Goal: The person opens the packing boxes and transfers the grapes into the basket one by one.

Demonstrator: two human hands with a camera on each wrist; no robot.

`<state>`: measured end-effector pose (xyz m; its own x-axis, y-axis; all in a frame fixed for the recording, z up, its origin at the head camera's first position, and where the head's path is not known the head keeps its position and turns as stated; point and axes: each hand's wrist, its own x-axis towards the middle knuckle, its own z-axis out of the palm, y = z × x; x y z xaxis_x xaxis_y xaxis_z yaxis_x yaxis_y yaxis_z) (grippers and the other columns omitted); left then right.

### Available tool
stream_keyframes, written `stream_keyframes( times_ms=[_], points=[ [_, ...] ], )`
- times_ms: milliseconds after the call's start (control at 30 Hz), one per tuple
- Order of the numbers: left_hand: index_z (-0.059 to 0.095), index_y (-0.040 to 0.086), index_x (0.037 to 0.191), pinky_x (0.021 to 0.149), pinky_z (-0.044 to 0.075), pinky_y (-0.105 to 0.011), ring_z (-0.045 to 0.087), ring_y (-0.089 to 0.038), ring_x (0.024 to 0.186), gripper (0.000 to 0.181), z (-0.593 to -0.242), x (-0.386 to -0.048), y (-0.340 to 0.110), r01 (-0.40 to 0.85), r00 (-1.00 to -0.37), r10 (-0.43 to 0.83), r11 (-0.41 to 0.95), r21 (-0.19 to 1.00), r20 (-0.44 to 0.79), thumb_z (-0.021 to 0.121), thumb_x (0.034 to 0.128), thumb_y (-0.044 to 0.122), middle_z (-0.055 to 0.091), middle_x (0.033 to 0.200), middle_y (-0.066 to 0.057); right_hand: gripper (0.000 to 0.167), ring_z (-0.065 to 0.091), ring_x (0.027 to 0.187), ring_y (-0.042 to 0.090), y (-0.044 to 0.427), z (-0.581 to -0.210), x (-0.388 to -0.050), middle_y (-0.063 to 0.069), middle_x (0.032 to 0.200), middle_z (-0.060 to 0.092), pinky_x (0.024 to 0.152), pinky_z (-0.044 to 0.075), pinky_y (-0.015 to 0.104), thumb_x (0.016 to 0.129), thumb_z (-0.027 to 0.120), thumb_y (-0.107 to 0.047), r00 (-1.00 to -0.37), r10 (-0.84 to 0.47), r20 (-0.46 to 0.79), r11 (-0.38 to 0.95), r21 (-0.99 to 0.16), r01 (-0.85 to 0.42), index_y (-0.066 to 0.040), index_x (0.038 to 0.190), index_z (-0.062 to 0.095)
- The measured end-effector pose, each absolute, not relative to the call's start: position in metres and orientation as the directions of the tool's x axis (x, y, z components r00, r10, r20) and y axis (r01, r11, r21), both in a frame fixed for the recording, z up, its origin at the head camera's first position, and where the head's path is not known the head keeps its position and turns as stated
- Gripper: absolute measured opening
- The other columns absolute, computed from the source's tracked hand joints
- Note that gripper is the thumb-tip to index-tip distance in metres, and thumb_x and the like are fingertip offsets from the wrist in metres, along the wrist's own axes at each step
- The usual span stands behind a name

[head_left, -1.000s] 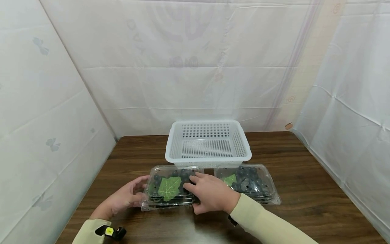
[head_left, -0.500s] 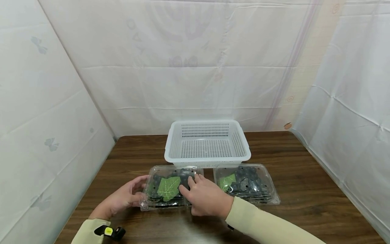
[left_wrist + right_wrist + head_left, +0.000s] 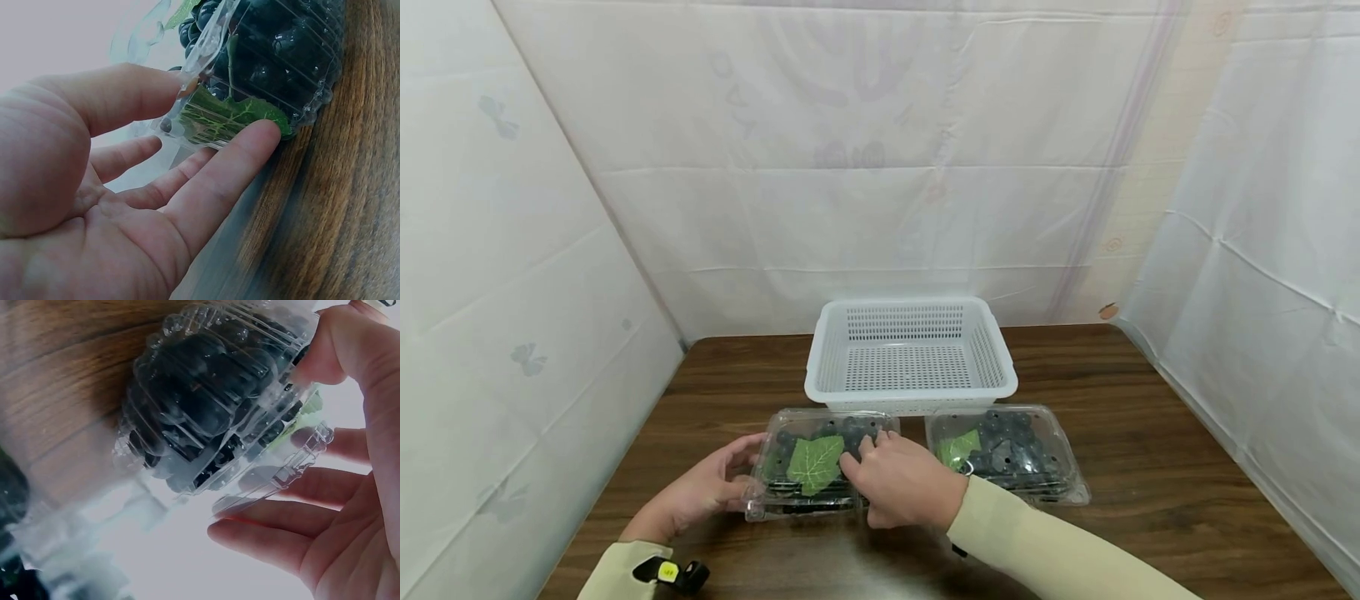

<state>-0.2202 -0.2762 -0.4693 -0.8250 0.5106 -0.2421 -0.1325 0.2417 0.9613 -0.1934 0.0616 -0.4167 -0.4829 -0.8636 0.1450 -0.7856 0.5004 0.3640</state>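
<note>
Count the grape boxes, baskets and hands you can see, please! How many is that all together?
Clear plastic clamshell boxes of dark grapes: 2 (left box, right box)
White slotted plastic baskets: 1 (the basket)
Hands: 2 (left hand, right hand)
Total: 5

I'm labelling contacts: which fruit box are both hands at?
The left box in the head view: left hand at its left end, right hand at its right end. The right box has no fingers on it.
</note>
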Motion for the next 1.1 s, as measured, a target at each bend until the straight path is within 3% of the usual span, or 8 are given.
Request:
stream_keyframes(
  times_ms=[133, 233, 333, 633, 1100],
  points=[
    [0.008, 0.000, 0.162, 0.083, 0.062, -0.044, 0.067, -0.024, 0.102, 0.091, -0.470, -0.220, -0.276, -0.137, -0.825, 0.512, 0.232, 0.963, -0.241, 0.070, 0.0967, 0.009, 0.027, 0.149, -0.039, 0.036, 0.050, 0.053, 0.012, 0.060, -0.412, -0.194, -0.002, 0.077, 0.063, 0.073, 0.059, 0.028, 0.077, 0.074, -0.032, -0.487, -0.865, 0.124, 0.496, 0.363, -0.789, -0.018, 0.108, 0.065],
    [0.008, 0.000, 0.162, 0.083, 0.062, -0.044, 0.068, -0.024, 0.104, 0.090, -0.471, -0.220, -0.276, -0.139, -0.821, 0.520, 0.218, 0.966, -0.235, 0.070, 0.0968, 0.008, 0.029, 0.149, -0.038, 0.034, 0.033, 0.052, 0.009, 0.059, -0.409, -0.195, -0.005, 0.069, 0.054, 0.053, 0.041, 0.023, 0.075, 0.074, -0.033, -0.489, -0.866, 0.110, 0.492, 0.367, -0.789, -0.019, 0.105, 0.064],
    [0.007, 0.000, 0.162, 0.084, 0.063, -0.043, 0.068, -0.024, 0.105, 0.090, -0.471, -0.220, -0.277, -0.138, -0.817, 0.528, 0.208, 0.968, -0.230, 0.069, 0.0971, 0.007, 0.030, 0.148, -0.038, 0.034, 0.024, 0.054, 0.010, 0.059, -0.406, -0.196, -0.006, 0.065, 0.048, 0.048, 0.027, 0.024, 0.074, 0.075, -0.033, -0.489, -0.867, 0.097, 0.489, 0.353, -0.797, -0.019, 0.102, 0.064],
    [0.004, -0.001, 0.162, 0.086, 0.062, -0.044, 0.068, -0.025, 0.107, 0.090, -0.472, -0.221, -0.277, -0.135, -0.809, 0.543, 0.202, 0.970, -0.226, 0.067, 0.0985, 0.007, 0.027, 0.148, -0.039, 0.029, 0.033, 0.051, 0.007, 0.056, -0.404, -0.203, -0.008, 0.064, 0.045, 0.044, 0.033, 0.022, 0.071, 0.076, -0.026, -0.514, -0.855, 0.063, 0.514, 0.230, -0.826, -0.019, 0.096, 0.062],
    [0.003, 0.001, 0.163, 0.087, 0.062, -0.045, 0.068, -0.026, 0.107, 0.091, -0.473, -0.223, -0.278, -0.153, -0.807, 0.539, 0.203, 0.967, -0.241, 0.067, 0.0989, 0.009, 0.027, 0.149, -0.037, 0.025, 0.035, 0.047, 0.004, 0.052, -0.399, -0.206, -0.011, 0.061, 0.044, 0.043, 0.035, 0.021, 0.073, 0.078, -0.024, -0.527, -0.850, 0.018, 0.522, 0.175, -0.835, -0.021, 0.091, 0.061]
  ],
)
